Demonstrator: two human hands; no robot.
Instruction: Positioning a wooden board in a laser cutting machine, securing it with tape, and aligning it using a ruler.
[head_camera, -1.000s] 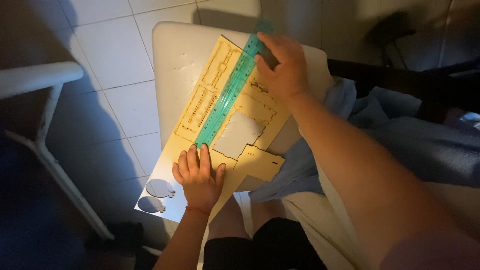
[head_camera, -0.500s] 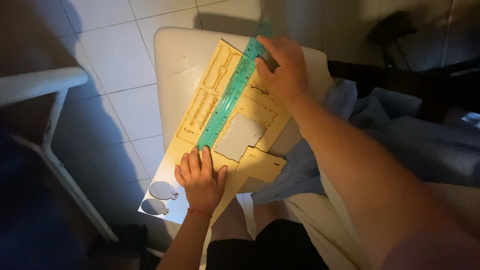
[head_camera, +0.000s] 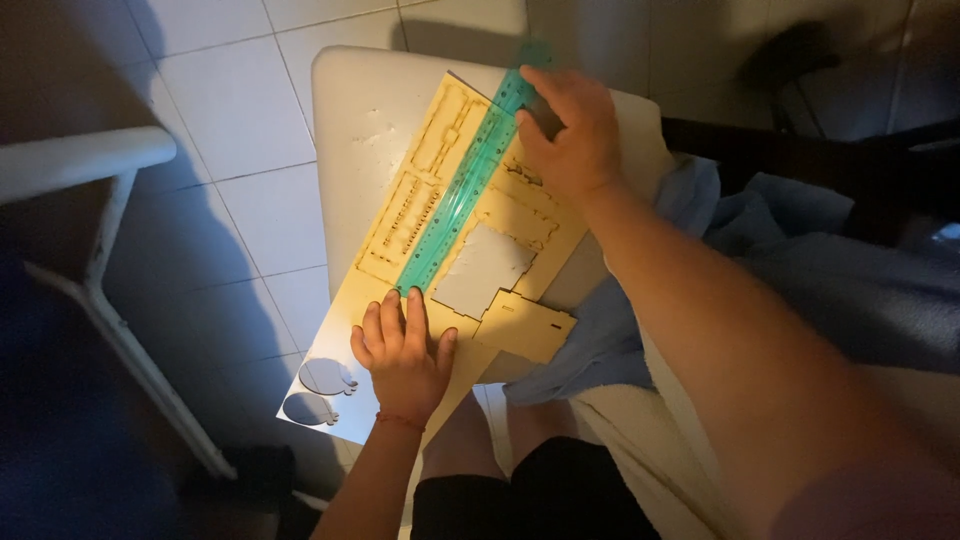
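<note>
A thin laser-cut wooden sheet (head_camera: 400, 215) with cut-out shapes lies on a white tabletop (head_camera: 350, 110). A clear green ruler (head_camera: 465, 190) rests diagonally across it. My right hand (head_camera: 565, 135) presses down on the ruler's far end. My left hand (head_camera: 400, 350) lies flat, fingers spread, on the sheet's near end, just below the ruler's lower tip. A loose wooden piece (head_camera: 525, 325) with notched edges sits to the right of my left hand, next to a rectangular hole (head_camera: 483, 270) in the sheet.
A pale sheet (head_camera: 330, 390) with two round cut-outs sticks out under the wooden one at the near left corner. Blue cloth (head_camera: 800, 250) lies to the right. A white chair frame (head_camera: 90, 200) stands left on the tiled floor (head_camera: 230, 120).
Hands, ruler and sheet keep the same positions; only the view has shifted slightly.
</note>
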